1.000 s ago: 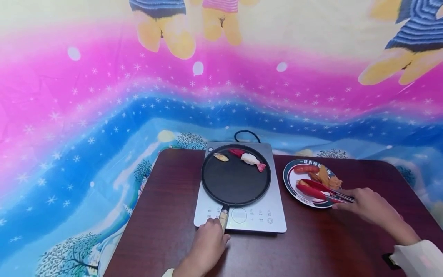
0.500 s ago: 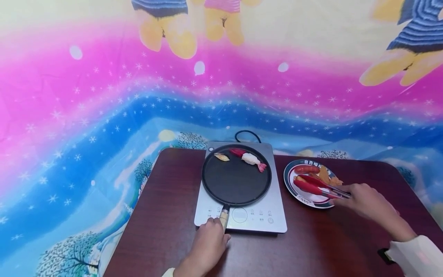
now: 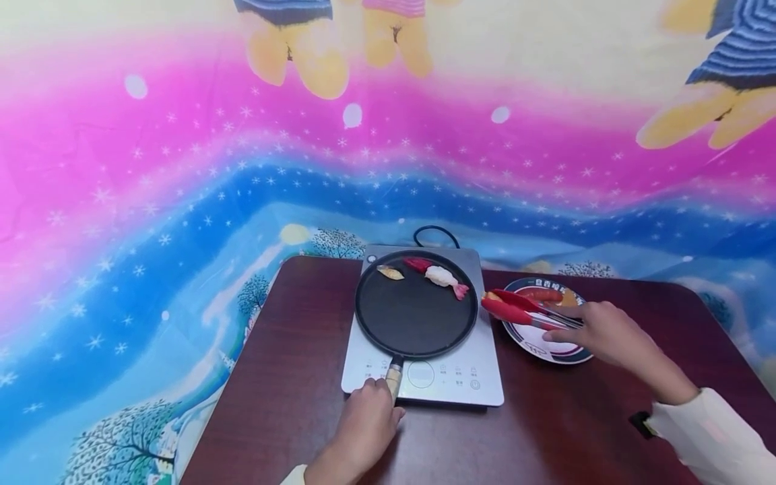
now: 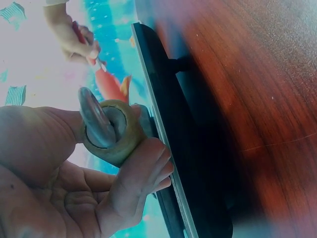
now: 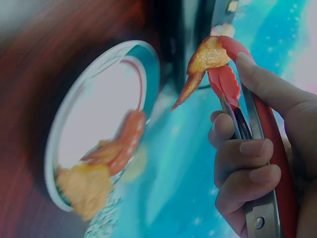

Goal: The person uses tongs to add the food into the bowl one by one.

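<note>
Head view: at the dark wooden table (image 3: 273, 364), the left hand (image 3: 366, 424) wraps its fingers around the handle (image 3: 394, 380) of a round, flat black pan (image 3: 415, 320), which rests on a silver induction cooker (image 3: 487, 380). Near the pan's far rim lie a shrimp sushi (image 3: 441, 277), a dark red piece (image 3: 417, 265) and a small brown-and-cream piece (image 3: 391, 272). The right hand (image 3: 615, 343) holds red-tipped tongs (image 3: 515, 313) with their heads between the patterned plate (image 3: 536, 348) and the pan's right edge. Left wrist view: the thumb and curled fingers enclose the handle's end, from which a metal hanging loop (image 4: 95, 118) projects. Right wrist view: thumb on one arm, curled fingers on the other, the hand squeezes the tongs; their heads pinch a browned chicken wing (image 5: 205, 57), clear of the plate, where a sausage (image 5: 131, 139) lies near a crumbly fried piece (image 5: 86, 191) overhanging the rim.
</note>
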### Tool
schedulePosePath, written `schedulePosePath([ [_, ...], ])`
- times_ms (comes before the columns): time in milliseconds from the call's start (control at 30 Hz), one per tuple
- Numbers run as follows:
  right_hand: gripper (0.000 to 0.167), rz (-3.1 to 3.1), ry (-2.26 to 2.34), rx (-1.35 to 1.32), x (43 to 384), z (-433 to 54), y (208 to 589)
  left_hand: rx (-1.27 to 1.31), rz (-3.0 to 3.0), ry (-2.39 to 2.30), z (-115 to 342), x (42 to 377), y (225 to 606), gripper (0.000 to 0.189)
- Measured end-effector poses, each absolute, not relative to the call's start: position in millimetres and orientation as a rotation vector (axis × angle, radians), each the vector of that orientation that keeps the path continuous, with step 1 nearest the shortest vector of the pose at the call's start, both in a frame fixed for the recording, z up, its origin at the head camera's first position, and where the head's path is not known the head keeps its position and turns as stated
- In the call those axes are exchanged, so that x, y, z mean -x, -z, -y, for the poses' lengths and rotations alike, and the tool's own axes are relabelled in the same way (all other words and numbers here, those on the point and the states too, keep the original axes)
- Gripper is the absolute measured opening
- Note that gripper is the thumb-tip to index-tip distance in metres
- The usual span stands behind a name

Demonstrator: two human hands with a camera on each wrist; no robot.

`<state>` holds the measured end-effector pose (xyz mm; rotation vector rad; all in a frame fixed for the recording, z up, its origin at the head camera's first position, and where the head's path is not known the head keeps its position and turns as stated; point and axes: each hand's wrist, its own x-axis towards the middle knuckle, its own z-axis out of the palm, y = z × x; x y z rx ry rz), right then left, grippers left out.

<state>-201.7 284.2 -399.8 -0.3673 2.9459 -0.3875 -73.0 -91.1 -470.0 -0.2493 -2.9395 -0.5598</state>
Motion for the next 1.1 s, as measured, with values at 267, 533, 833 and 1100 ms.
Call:
schedulePosePath([
  [267,0.076,-2.957,0.440,0.472,213.0,-246.0,395.4,0.248,2.918,0.562,89.4,73.4,470.8,0.039],
  [533,0.072,-2.909,0.466,0.408,220.8,-207.4,398.3,0.229,2.917,0.578,88.1,72.8,470.1,0.039],
  [833,0.071,-2.909,0.432,0.302,218.5,-205.4,390.8,0.241,2.908,0.595,87.0,71.8,471.8,0.040],
  [1100,0.063,-2.929,0.361,0.403,208.2,-202.8,372.4,0.213,2.923,0.584,90.1,72.9,469.9,0.040],
])
